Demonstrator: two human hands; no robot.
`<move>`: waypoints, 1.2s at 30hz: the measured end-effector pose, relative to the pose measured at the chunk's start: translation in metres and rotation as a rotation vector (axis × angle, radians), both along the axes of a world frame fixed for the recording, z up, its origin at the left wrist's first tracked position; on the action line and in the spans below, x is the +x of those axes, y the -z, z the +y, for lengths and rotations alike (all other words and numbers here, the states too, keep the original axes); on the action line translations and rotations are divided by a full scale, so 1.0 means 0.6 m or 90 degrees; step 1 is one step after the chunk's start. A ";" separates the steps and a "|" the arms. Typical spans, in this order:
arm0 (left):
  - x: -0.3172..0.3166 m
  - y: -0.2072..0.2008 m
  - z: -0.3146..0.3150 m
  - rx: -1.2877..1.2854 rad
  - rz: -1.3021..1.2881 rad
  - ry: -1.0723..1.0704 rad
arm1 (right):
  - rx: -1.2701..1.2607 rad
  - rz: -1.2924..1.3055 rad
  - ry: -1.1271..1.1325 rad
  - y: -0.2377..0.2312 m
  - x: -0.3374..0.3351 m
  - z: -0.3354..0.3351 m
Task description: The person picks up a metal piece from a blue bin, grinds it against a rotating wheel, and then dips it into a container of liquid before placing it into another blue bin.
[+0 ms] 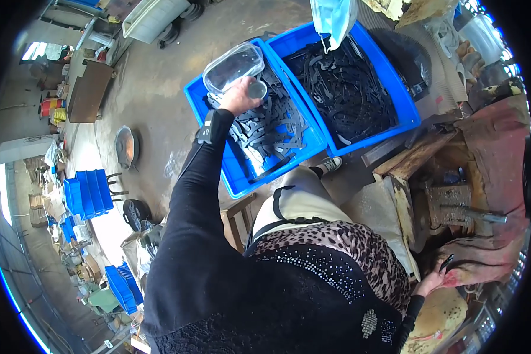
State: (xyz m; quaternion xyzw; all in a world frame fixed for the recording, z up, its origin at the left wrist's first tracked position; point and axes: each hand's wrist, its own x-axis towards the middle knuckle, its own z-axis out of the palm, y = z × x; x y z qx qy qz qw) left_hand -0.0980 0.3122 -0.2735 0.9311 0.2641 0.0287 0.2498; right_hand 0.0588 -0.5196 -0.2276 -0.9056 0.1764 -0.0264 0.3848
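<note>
My left hand [240, 99] reaches over the near-left blue tray [193, 97] and is closed on a clear plastic bottle [235, 66]. A small round clear end [256, 89] shows beside my fingers; I cannot tell whether it is the bottle's neck or a separate cap. Under it lie many flat dark grey strips [271, 127], loosely heaped. My right hand [432, 282] is low at the right, beside a reddish-brown cloth [484, 259]. Its fingers are closed around a small slim black object [447, 263], whose kind I cannot make out.
A second blue tray [404, 115], full of thin black pieces [342, 88], stands alongside. A light-blue face mask [334, 22] hangs over its far edge. A worn wooden bench with a metal machine part [448, 203] is to my right. Blue bins [88, 193] and a round pan [127, 147] stand left.
</note>
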 end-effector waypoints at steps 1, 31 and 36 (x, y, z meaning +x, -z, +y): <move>-0.011 0.010 -0.010 -0.043 -0.014 -0.004 | -0.002 0.002 0.000 -0.005 0.000 0.008; 0.026 0.084 -0.113 -0.037 0.037 -0.056 | 0.039 -0.089 -0.026 0.007 -0.012 0.010; 0.040 0.047 -0.094 -0.040 0.011 -0.108 | 0.051 -0.085 -0.039 0.025 0.010 -0.011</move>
